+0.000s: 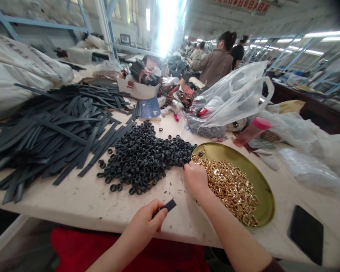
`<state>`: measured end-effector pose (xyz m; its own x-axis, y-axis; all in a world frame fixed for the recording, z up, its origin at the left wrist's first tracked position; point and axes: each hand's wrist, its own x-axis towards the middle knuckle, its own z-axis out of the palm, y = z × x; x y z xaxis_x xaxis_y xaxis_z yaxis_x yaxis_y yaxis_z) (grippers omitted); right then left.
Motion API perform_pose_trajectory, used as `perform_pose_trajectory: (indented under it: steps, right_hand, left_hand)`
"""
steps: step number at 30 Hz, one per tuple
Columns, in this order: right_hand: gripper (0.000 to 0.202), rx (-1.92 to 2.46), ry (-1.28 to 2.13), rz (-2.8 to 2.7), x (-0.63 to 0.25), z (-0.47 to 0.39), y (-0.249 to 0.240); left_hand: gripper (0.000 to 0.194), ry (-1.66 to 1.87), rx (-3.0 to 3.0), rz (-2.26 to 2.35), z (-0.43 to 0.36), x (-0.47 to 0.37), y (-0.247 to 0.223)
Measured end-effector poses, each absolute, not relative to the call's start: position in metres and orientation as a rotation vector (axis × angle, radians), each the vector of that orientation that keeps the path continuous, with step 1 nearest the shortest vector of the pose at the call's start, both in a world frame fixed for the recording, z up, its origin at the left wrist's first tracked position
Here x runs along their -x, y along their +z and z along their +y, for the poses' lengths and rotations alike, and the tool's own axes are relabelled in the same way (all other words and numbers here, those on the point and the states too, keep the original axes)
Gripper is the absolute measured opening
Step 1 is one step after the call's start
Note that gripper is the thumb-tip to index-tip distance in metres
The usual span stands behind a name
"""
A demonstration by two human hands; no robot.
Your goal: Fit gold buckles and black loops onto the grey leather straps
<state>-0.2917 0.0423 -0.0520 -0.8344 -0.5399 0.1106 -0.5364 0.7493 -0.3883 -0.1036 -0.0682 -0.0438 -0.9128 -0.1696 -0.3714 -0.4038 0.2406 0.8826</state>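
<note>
My left hand [150, 218] pinches a short black strip [169, 205] between thumb and fingers, low over the table's front edge. Up and to the right, my right hand [196, 180] is closed at the left rim of a round gold-coloured tray [265, 189]. Its curled fingertips are hidden, so I cannot make out what they hold. Gold metal buckles [229, 185] lie heaped in the tray, right beside that hand. To its left spreads a pile of small black loops [141, 155], reaching as far as the tray's edge.
Long black strips [59, 124] cover the table's left side. Behind the loops are a blue booklet [149, 108] and a white box [138, 90]. A clear plastic bag [229, 102] and a pink-lidded jar [252, 131] stand beyond the tray; a black phone [306, 233] lies at right.
</note>
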Motion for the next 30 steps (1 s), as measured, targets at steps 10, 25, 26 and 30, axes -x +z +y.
perform_pose_trajectory:
  steps: [10,25,26,30]
  right_hand:
    - [0.023,0.415,-1.655,1.821,0.212,0.07,-0.028]
    - [0.028,0.319,-1.716,1.628,0.164,0.068,-0.028]
    - [0.028,0.31,-1.732,1.648,0.162,0.07,-0.029]
    - [0.028,0.318,-1.801,1.728,0.155,0.074,-0.036]
  left_hand:
    - [0.026,1.891,0.705,2.405,-0.064,0.102,-0.026]
    - [0.022,1.361,0.642,2.834,-0.054,0.063,-0.017]
    - [0.022,1.36,0.65,2.824,-0.054,0.062,-0.017]
    - [0.025,1.413,0.592,2.704,-0.055,0.063,-0.012]
